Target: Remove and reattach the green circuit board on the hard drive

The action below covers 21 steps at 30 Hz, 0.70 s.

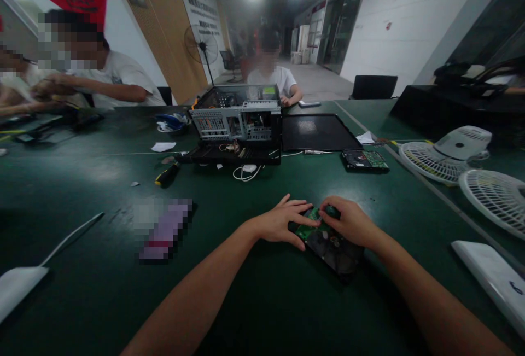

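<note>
Left to right across a green desk (254, 317): at the near edge, a white box (22, 290) with a thin cable (71, 240) trailing away from it; beyond, on the far side, a co-worker (127, 74) in a white shirt, forearm raised; next, a flat purple object (167, 230), blurred out; farther back, a yellow-and-black screwdriver (167, 175), then an opened computer case (232, 123), partly in front of a second seated co-worker (283, 80). Just right of centre, left hand (279, 223) palm down, fingers spread wide, resting on the left end of a hard drive (334, 252), itself flat on the desk with green circuit board (303, 231) uppermost. Behind, beside the case, a black panel (320, 133) lying flat. Over the same drive, right hand (348, 220) with fingers curled and drawn together above the board; contents of the fingertips impossible to tell. Farther right, another hard drive (365, 161), two white fans (430, 162) and, nearer, a white case (488, 276).
</note>
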{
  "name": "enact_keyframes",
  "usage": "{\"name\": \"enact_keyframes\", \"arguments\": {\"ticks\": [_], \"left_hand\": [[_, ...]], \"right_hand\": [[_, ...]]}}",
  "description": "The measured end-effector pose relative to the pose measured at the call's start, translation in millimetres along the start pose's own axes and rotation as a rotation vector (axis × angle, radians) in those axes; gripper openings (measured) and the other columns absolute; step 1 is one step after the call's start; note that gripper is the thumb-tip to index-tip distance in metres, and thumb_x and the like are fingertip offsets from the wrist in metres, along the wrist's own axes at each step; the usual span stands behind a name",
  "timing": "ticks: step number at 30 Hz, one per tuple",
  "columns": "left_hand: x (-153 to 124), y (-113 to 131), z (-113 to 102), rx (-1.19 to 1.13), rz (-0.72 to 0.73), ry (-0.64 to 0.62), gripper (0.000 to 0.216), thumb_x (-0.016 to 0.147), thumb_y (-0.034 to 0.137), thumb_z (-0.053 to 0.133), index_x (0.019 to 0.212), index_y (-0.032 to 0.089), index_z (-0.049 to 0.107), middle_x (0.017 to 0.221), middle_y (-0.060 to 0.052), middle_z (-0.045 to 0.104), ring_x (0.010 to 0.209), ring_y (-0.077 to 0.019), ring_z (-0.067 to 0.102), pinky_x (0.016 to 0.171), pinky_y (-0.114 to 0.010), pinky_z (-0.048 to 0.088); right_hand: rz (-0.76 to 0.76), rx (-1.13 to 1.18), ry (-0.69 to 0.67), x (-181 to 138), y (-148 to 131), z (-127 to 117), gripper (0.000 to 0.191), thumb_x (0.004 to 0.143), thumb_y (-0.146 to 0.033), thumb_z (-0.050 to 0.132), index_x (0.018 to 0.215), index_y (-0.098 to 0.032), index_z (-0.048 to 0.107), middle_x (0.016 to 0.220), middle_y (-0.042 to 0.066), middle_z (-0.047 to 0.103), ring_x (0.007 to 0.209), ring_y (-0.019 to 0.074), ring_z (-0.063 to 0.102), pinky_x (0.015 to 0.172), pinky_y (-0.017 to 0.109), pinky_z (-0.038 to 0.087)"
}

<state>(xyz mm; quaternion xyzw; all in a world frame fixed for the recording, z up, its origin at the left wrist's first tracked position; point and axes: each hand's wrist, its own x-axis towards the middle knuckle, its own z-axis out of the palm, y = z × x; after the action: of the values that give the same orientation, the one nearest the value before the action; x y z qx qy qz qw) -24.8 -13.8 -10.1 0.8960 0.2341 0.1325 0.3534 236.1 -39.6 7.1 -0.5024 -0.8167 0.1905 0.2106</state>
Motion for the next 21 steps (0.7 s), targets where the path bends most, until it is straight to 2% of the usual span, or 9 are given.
{"name": "enact_keyframes", "arguments": {"ticks": [11,21], "left_hand": [[-0.5,-0.6,-0.7,0.021,0.009,-0.019,0.072,0.074,0.050,0.090,0.140,0.047,0.060,0.168,0.000,0.033,0.159,-0.0301,0.022,0.127,-0.063,-0.001],[-0.3,0.5,-0.9,-0.005,-0.013,-0.008,0.073,0.073,0.049,0.091,0.139,0.049,0.060,0.167,0.002,0.035,0.158,-0.0302,0.023,0.127,-0.063,0.000]], "right_hand": [[0.083,0.065,-0.018,4.1,-0.4,-0.4,0.017,0.091,-0.038,0.063,0.094,-0.024,0.070,0.093,0.003,0.076,0.085,0.0215,0.068,0.076,0.033,0.048],[0.059,0.130,-0.050,4.0,0.2,-3.5,0.020,0.092,-0.042,0.062,0.095,-0.024,0.070,0.094,0.003,0.075,0.086,0.0207,0.067,0.076,0.032,0.050]]}}
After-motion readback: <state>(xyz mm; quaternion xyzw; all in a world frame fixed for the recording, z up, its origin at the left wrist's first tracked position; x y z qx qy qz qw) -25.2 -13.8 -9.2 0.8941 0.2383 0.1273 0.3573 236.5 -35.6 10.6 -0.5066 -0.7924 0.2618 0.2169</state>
